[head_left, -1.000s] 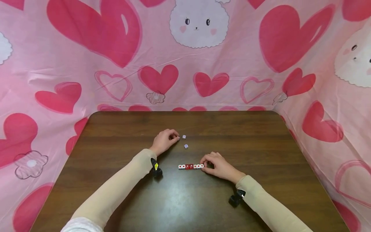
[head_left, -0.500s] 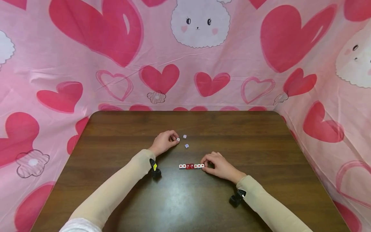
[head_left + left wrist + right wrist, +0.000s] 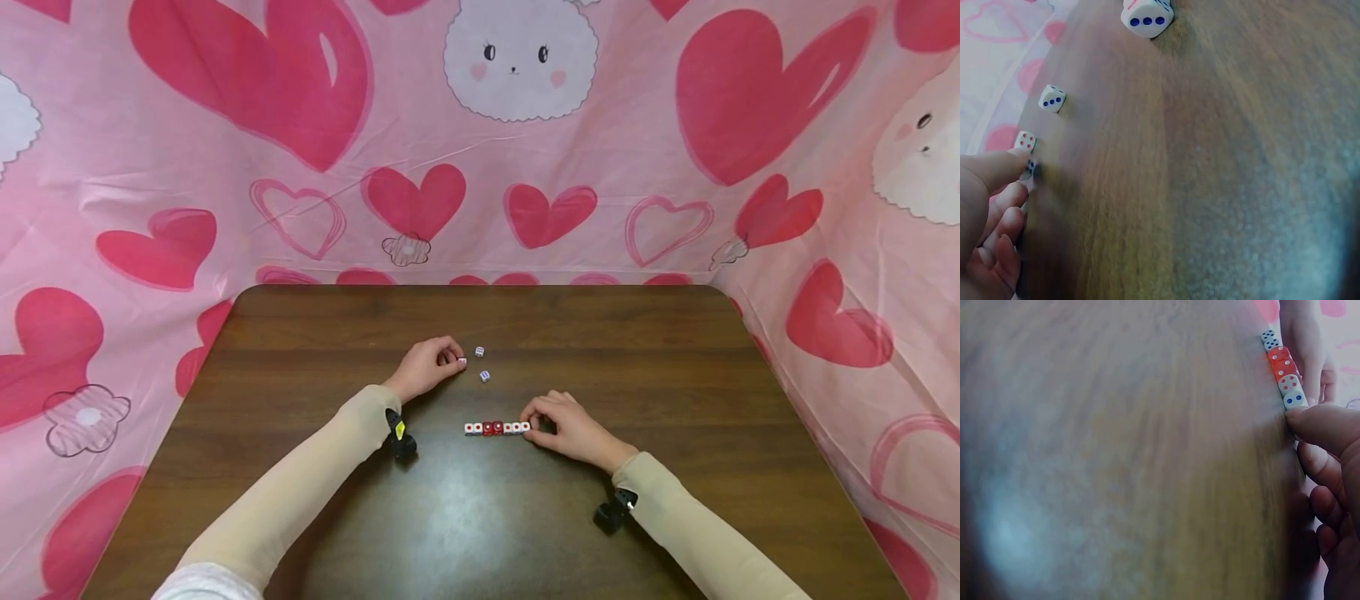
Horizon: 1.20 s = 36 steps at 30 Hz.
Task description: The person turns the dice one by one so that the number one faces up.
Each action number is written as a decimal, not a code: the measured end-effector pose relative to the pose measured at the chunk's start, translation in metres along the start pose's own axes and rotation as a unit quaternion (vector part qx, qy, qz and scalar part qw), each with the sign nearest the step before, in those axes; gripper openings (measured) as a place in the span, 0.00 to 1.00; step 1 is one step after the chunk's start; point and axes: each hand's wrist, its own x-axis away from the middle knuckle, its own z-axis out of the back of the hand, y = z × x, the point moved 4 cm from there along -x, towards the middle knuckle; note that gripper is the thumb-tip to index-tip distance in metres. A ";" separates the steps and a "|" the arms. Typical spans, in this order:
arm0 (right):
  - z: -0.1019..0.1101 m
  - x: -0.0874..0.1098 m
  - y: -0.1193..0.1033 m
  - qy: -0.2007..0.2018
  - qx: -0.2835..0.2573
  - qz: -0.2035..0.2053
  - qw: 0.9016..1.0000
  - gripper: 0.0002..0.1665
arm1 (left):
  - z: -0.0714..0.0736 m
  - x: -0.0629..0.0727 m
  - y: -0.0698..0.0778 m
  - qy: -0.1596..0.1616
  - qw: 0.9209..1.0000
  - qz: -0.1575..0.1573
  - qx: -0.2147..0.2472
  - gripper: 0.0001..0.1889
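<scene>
In the head view my left hand (image 3: 427, 367) pinches a small white die (image 3: 462, 361) between thumb and index fingertip. Two loose white dice with blue dots, one farther back (image 3: 479, 352) and one nearer (image 3: 484, 376), lie just right of it. My right hand (image 3: 573, 429) grips the white end die (image 3: 526, 427) of a straight row of dice, thumb and index finger at its sides. Two red dice (image 3: 492, 428) sit mid-row, with white dice on either side showing red single dots on top. In the right wrist view the thumb (image 3: 1319, 425) meets the end die (image 3: 1294, 400).
A brown wooden table (image 3: 360, 517) carries everything. Pink cloth (image 3: 480, 150) printed with hearts hangs behind and at both sides. Black wrist cameras are strapped to the left (image 3: 405, 448) and right (image 3: 607, 517) sleeves.
The die at my left fingertips, unseen at first, came into view with a dotted face and now shows less of it. The right hand and row hold still; the head view shifts slightly.
</scene>
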 end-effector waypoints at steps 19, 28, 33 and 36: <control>-0.001 0.001 -0.002 0.006 0.004 0.003 1.000 0.12 | 0.001 0.006 0.001 -0.008 1.000 -0.017 0.012 0.08; 0.000 0.001 -0.002 0.009 0.006 0.002 1.000 0.12 | 0.008 0.016 0.007 -0.030 0.999 -0.030 -0.009 0.06; 0.000 0.001 -0.002 0.010 0.007 0.003 1.000 0.12 | 0.008 0.022 0.009 -0.048 0.998 -0.019 -0.033 0.06; 0.000 0.001 -0.002 0.010 0.006 0.002 1.000 0.12 | 0.009 0.027 0.010 -0.050 0.998 -0.016 -0.041 0.06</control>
